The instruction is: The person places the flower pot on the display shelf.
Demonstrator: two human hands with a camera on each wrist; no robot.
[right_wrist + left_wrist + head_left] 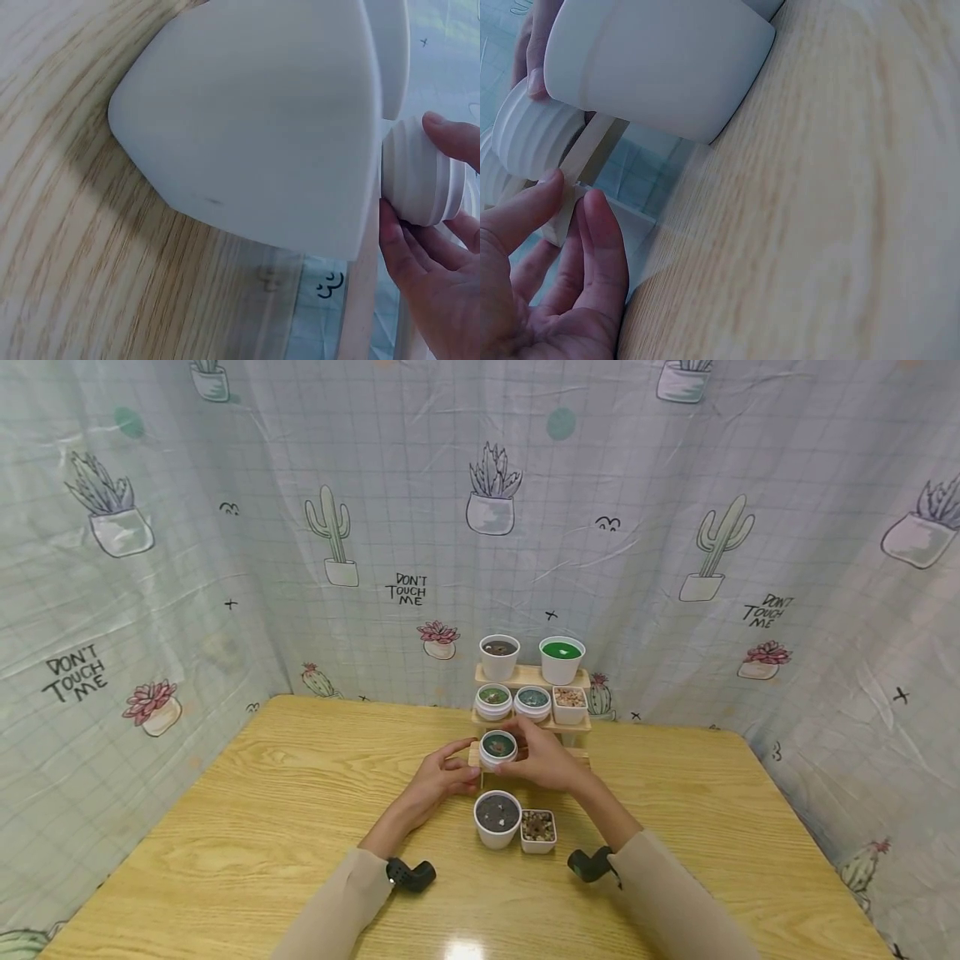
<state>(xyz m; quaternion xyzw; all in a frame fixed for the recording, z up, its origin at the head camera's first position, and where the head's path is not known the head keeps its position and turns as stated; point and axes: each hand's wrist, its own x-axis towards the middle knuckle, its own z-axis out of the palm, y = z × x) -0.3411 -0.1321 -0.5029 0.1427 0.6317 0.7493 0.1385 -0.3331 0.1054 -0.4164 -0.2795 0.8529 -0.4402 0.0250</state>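
A tiered wooden stand [531, 675] holds several small white pots. On the left end of its lowest board sits a ribbed round white pot [498, 752] with dark green contents. My right hand [546, 762] grips this pot, fingers and thumb on its sides; the right wrist view shows the same ribbed pot [420, 176] between them. My left hand [442, 777] pinches the left end of the lowest board [592, 154] between thumb and fingers, as the left wrist view shows. The board's middle is partly hidden behind my right hand.
In front of the stand, a round pot of dark soil [497, 820] and a square pebble-filled pot [537, 832] stand on the wooden table [337, 760]. The middle tier bears a green-filled pot [493, 702], a bluish one [532, 702] and a square pot [570, 705]. A printed curtain [450, 460] hangs behind.
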